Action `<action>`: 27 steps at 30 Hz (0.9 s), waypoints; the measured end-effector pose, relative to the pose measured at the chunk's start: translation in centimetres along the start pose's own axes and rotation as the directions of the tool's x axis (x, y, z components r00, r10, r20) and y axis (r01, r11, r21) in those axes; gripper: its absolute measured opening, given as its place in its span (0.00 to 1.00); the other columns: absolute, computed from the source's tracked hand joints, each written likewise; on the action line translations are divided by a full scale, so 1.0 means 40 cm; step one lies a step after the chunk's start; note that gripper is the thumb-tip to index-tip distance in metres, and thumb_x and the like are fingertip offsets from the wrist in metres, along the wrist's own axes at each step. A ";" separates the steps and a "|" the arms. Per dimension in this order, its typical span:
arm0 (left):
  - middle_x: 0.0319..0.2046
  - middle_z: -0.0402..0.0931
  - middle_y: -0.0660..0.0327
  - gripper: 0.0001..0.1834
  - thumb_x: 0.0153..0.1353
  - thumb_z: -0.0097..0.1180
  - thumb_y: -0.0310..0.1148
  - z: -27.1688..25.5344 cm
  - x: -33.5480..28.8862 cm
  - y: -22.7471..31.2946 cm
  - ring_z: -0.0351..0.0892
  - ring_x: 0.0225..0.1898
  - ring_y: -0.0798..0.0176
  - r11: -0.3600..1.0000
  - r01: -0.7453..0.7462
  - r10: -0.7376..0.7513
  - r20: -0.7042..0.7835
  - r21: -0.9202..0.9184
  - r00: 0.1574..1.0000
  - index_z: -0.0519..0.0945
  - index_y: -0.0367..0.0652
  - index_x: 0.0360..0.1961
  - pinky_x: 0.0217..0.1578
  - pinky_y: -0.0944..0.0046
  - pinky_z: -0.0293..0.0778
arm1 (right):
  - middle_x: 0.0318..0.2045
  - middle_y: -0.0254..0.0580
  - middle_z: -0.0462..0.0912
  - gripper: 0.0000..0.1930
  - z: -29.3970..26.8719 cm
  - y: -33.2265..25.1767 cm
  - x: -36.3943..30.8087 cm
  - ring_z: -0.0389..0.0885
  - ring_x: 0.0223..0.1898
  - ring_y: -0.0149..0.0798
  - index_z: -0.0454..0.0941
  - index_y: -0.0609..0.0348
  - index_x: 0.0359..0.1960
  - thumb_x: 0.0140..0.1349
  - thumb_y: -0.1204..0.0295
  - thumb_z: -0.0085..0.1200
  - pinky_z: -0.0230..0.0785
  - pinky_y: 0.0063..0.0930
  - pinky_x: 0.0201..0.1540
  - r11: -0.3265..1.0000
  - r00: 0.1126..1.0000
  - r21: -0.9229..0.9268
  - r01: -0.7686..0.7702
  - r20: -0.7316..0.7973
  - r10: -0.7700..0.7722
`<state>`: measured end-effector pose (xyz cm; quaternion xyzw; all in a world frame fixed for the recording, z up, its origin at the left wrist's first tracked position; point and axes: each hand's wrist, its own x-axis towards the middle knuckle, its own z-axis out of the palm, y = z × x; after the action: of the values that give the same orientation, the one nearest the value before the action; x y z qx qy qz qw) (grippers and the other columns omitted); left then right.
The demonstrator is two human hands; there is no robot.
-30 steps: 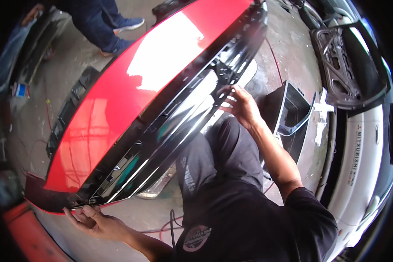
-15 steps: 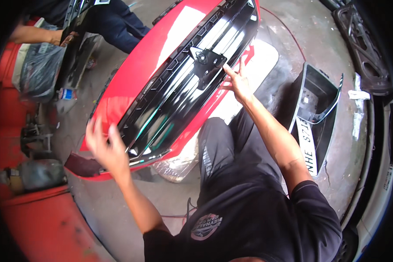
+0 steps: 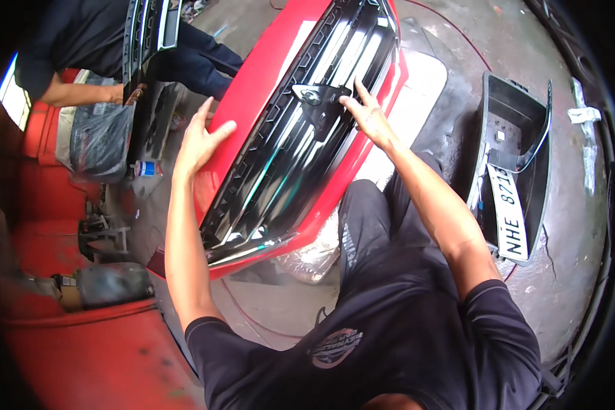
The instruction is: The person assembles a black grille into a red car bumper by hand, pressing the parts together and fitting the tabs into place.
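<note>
A red car bumper [image 3: 256, 82] lies slantwise before me, with a glossy black grille [image 3: 290, 160] set in it. At the grille's middle sits a dark emblem mount [image 3: 311, 100]. My left hand [image 3: 201, 140] is at the bumper's left edge, thumb and fingers apart, holding nothing; whether it presses on the red surface I cannot tell. Beside the emblem mount, my right hand [image 3: 369, 119] hovers over or touches the grille's right side, its fingers spread and nothing in them.
A pale padded sheet [image 3: 424, 82] lies under the bumper. On the right stands a black plastic bin-shaped part [image 3: 509, 130] with a licence plate [image 3: 507, 215]. At upper left a co-worker's hand [image 3: 135, 94] holds another black grille [image 3: 140, 41]. Red cabinets [image 3: 102, 348] line the left.
My left hand has moved up and away from the bumper's near left corner to its left edge. My right hand stays by the emblem mount. The view has shifted slightly.
</note>
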<state>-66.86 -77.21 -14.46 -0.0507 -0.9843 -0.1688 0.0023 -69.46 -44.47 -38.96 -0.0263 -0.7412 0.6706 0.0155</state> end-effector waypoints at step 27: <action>0.42 0.87 0.58 0.28 0.75 0.58 0.51 0.038 0.291 0.035 0.85 0.39 0.70 0.863 0.248 -0.015 0.468 -0.441 0.884 0.82 0.32 0.54 0.43 0.67 0.82 | 0.78 0.58 0.55 0.39 0.030 -0.157 -0.039 0.58 0.74 0.76 0.59 0.52 0.78 0.72 0.48 0.55 0.64 0.73 0.68 0.714 0.870 -0.532 0.455 0.094 -0.484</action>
<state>-78.27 -74.26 -15.18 -0.0180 -0.8839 -0.3951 -0.2495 -68.09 -46.39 -32.82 0.1419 -0.8802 0.4083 0.1963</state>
